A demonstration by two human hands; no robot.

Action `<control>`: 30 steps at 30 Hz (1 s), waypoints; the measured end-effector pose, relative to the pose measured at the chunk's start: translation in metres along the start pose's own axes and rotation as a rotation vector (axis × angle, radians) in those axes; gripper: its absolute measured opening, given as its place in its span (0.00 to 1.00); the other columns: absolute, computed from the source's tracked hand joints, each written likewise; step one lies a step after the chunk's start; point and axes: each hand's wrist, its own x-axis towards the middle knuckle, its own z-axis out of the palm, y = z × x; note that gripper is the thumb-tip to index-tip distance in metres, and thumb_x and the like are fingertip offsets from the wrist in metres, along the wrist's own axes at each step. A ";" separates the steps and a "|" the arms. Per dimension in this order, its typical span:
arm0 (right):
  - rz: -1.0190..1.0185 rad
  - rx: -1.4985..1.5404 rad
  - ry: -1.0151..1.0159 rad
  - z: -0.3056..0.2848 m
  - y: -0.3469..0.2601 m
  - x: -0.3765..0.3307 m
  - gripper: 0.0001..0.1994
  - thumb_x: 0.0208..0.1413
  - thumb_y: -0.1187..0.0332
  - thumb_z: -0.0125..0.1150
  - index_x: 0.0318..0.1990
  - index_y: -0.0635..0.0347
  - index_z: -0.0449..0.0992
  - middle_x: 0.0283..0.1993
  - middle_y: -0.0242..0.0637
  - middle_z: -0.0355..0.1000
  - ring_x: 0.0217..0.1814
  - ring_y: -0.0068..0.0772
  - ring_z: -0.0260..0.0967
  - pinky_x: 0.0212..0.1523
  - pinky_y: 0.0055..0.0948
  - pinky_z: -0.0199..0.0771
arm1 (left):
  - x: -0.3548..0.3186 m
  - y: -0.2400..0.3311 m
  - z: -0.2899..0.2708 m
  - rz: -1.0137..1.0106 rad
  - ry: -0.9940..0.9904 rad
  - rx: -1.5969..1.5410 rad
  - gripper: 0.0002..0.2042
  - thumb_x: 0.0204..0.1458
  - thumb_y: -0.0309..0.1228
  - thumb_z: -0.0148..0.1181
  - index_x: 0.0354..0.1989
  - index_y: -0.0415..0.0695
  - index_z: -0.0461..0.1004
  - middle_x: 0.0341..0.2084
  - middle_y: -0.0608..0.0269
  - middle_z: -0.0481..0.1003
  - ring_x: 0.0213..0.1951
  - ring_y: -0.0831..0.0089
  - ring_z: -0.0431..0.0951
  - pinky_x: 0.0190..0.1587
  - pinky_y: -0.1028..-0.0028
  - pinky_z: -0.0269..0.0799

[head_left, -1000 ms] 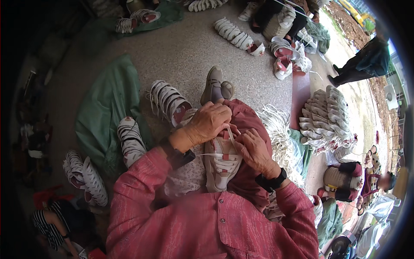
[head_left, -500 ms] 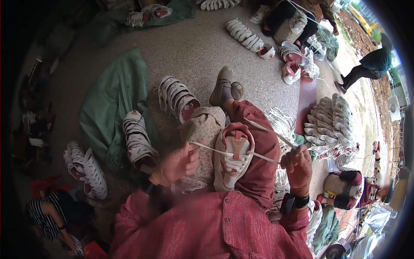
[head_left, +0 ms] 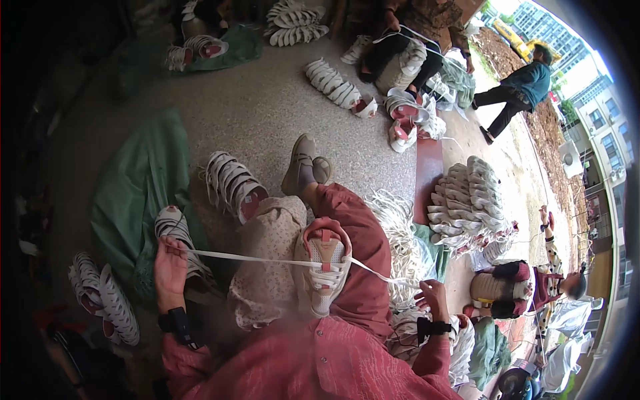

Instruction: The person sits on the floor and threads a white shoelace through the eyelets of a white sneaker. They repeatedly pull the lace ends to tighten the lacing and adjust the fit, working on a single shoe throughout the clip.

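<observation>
Resting on the person's lap, sole down and toe away from the body: one white sneaker (head_left: 325, 267) with a pink-red lining and tongue tab, set between a cream patterned cloth (head_left: 267, 267) over the left knee and the red trouser leg (head_left: 360, 267) on the right.

White shoelace (head_left: 253, 258): threaded through the sneaker's eyelets, both ends drawn out taut to either side.

Left hand (head_left: 170, 267): fingers closed around the left lace end, held out well to the left of the shoe, above a stack of white sneakers (head_left: 177, 230); black wrist strap below it.

Right hand (head_left: 433, 300): fingers pinched on the right lace end, low and to the right of the knee; black wrist strap likewise.

Surroundings: loose heap of white laces (head_left: 400, 233) just beside the right knee, directly behind the right lace end. Nested row of white sneakers (head_left: 233, 187) on the concrete floor (head_left: 267, 113) ahead of the knees; the person's grey shoe (head_left: 300, 163) next to it. Green sheet (head_left: 133, 193) spread at left, with more stacked sneakers (head_left: 100, 300) at its near edge. Large pile of white sneakers (head_left: 467, 203) at right. Further rows (head_left: 337, 87) farther off, beside a seated person (head_left: 413, 40). Another person (head_left: 520, 87) bending over at upper right.
</observation>
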 end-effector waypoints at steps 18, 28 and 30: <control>-0.433 0.007 -0.884 0.168 -0.201 -0.115 0.19 0.68 0.64 0.55 0.61 0.65 0.68 0.28 0.31 0.71 0.24 0.16 0.67 0.22 0.17 0.66 | -0.030 -0.153 0.125 0.265 -0.890 1.498 0.09 0.61 0.31 0.58 0.39 0.38 0.80 0.30 0.58 0.76 0.33 0.68 0.76 0.38 0.71 0.71; -0.395 -0.093 -0.889 0.172 -0.210 -0.120 0.21 0.67 0.66 0.54 0.63 0.67 0.66 0.28 0.32 0.70 0.24 0.16 0.64 0.23 0.20 0.66 | -0.039 -0.154 0.126 0.065 -0.899 1.571 0.12 0.60 0.35 0.56 0.35 0.37 0.77 0.26 0.56 0.75 0.30 0.61 0.76 0.37 0.65 0.71; -0.420 -0.099 -0.896 0.172 -0.211 -0.120 0.21 0.66 0.66 0.55 0.63 0.67 0.66 0.28 0.31 0.70 0.23 0.16 0.64 0.23 0.19 0.65 | -0.037 -0.159 0.122 0.078 -0.891 1.548 0.12 0.59 0.35 0.56 0.34 0.37 0.76 0.26 0.56 0.75 0.29 0.62 0.76 0.36 0.65 0.71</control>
